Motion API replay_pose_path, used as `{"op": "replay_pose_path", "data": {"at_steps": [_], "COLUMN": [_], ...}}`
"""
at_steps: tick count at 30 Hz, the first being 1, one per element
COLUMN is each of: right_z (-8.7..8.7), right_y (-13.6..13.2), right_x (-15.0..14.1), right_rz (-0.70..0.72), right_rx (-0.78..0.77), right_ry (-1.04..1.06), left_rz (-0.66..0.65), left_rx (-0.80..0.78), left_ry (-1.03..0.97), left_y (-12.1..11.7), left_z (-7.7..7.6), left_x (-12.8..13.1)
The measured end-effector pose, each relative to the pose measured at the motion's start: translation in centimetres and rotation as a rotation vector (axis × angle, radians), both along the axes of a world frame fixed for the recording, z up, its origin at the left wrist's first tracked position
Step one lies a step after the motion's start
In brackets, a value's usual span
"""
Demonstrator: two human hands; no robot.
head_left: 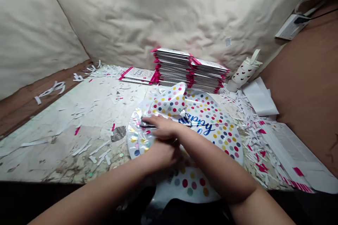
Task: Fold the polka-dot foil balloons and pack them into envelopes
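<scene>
Round white foil balloons point(228, 128) with coloured dots and blue lettering lie flat in front of me, overlapping, and hang over the table's front edge. A puffed or folded dotted part point(169, 102) rises near their back. My right hand point(163, 126) reaches across to the left and lies on the foil with its fingers stretched out. Under and beside its fingers runs a thin dark-edged strip point(148, 124), whose kind I cannot make out. My left hand point(167, 151) is below the right one on the balloon; its fingers are hidden by the right forearm.
Stacks of pink-edged printed packets point(173, 66) stand at the back, beside a few flat packets point(138, 74). A heart-patterned tumbler point(244, 72) leans right of them. Paper shreds point(253, 137) and a pile of printed sleeves point(293, 151) lie at right; scraps dot the left tabletop.
</scene>
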State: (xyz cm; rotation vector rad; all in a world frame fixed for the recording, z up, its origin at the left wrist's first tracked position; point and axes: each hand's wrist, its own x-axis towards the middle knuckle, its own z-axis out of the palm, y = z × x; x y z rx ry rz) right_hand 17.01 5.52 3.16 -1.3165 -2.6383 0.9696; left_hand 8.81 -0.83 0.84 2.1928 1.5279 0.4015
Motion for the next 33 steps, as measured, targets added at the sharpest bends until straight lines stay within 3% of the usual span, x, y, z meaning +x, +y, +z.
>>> {"op": "replay_pose_path", "data": {"at_steps": [3, 5, 7, 11, 13, 15, 18, 21, 24, 26, 28, 30, 33], "right_z": [-1.7, -2.4, -2.9, -4.0, -4.2, -3.5, 0.5, 7.3, 13.2, 14.7, 13.8, 10.8, 4.0], "right_y": [0.3, 0.1, -0.1, 0.1, 0.6, 1.3, 2.2, 2.1, 0.5, -1.4, -3.8, -6.4, -10.0], "right_x": [3.0, 3.9, 3.6, 0.7, -0.3, 0.2, 4.7, 12.4, 18.9, 20.7, 20.4, 18.6, 15.6], "right_rz": [-0.063, -0.102, -0.126, -0.252, -0.312, -0.372, -0.538, -0.837, -1.072, -1.029, -0.856, -0.585, -0.123], "right_rx": [0.129, 0.197, 0.255, 0.392, 0.443, 0.493, 0.630, 0.906, 1.221, 1.456, 1.595, 1.546, 1.179], "right_ry": [0.105, 0.113, 0.089, 0.031, 0.007, 0.001, 0.034, 0.086, 0.121, 0.107, 0.098, 0.171, 0.315], "left_rz": [-0.314, -0.365, -0.336, -0.298, -0.264, -0.347, -0.427, -0.315, -0.273, -0.261, -0.257, -0.214, 0.037], "left_rx": [0.147, 0.387, 0.533, 0.629, 0.710, 0.681, 0.451, 0.227, 0.097, 0.053, 0.014, -0.038, -0.116], "left_ry": [0.078, 0.228, 0.395, 0.494, 0.430, 0.361, 0.346, 0.377, 0.383, 0.369, 0.314, 0.177, -0.182], "left_y": [0.6, 2.2, 4.2, 6.0, 5.4, 4.3, 3.4, 3.5, 3.9, 4.1, 4.4, 4.8, 5.7], "left_z": [0.0, 0.0, 0.3, 1.9, 2.3, 1.6, -0.6, -2.2, -2.2, -1.6, -0.9, -0.1, 0.8], "left_x": [-4.8, -7.6, -9.3, -9.0, -7.8, -6.8, -6.3, -6.6, -6.7, -6.5, -6.5, -7.0, -8.6]}}
